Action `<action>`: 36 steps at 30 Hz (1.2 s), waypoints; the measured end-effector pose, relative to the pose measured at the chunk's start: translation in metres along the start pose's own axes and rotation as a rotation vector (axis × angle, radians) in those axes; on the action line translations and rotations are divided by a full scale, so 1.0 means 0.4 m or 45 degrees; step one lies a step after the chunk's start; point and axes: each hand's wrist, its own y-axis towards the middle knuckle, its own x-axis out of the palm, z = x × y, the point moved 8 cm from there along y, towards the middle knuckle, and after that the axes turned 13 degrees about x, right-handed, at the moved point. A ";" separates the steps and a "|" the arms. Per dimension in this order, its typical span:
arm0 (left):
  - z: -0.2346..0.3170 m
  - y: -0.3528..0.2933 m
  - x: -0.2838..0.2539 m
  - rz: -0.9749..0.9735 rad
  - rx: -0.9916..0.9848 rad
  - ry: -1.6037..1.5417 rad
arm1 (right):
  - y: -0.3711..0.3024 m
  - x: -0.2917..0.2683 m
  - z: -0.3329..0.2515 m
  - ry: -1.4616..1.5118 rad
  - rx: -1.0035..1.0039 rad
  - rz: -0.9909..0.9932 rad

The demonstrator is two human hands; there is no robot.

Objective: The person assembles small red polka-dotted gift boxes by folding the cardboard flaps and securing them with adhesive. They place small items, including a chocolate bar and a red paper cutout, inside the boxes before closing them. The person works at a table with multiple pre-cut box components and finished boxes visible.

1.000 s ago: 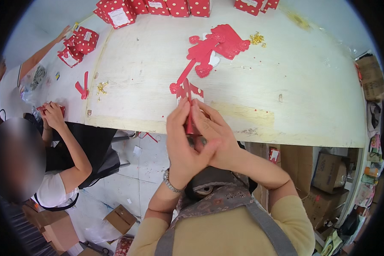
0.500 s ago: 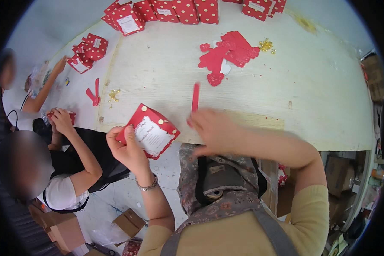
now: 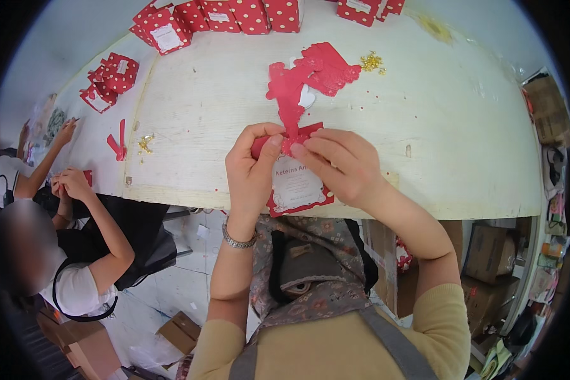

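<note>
A red gift box (image 3: 296, 186) with white dots and a white printed label stands near the table's edge in front of me. My left hand (image 3: 250, 168) is closed on its upper left side, thumb pressing near the top. My right hand (image 3: 347, 166) pinches at the top right. Between both hands' fingertips a red lace-cut paper strip (image 3: 288, 146) lies over the top of the box, partly hidden by the fingers. Just beyond lies a pile of red lace-cut paper strips (image 3: 326, 68) with a white heart-shaped piece (image 3: 306, 97) among them.
Gold fasteners lie in one heap (image 3: 373, 63) at right and another (image 3: 145, 144) at left, near a folded red strip (image 3: 118, 140). Dotted boxes (image 3: 251, 16) line the far edge; more (image 3: 117, 74) stand far left. Two co-workers sit at left, one's hands (image 3: 73, 183) on a red piece.
My right hand has brought the red strip from the table to the box top. My left hand has moved right with the box, now more upright. The view has shifted slightly.
</note>
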 end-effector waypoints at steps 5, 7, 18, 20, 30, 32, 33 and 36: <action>-0.002 -0.007 -0.007 0.084 0.015 -0.103 | 0.005 0.003 -0.002 0.108 0.009 -0.217; 0.009 -0.004 -0.007 0.006 0.041 0.159 | 0.003 0.001 0.002 0.133 0.050 -0.267; 0.018 -0.028 0.001 -0.029 0.039 0.183 | -0.136 -0.008 0.647 -0.409 1.106 -0.210; 0.015 -0.034 -0.002 -0.022 0.057 0.187 | -0.149 0.011 0.669 -0.443 1.139 -0.270; 0.038 -0.054 0.014 0.002 0.182 0.093 | -0.026 -0.085 0.257 0.162 0.924 -0.143; 0.044 -0.052 0.020 -0.066 0.351 0.174 | -0.004 -0.076 0.073 0.354 0.633 -0.268; 0.034 -0.055 0.023 -0.059 0.289 0.122 | -0.006 -0.065 0.038 0.320 0.614 -0.200; 0.025 -0.064 0.022 -0.098 0.231 0.123 | -0.023 -0.031 0.035 0.326 0.659 -0.137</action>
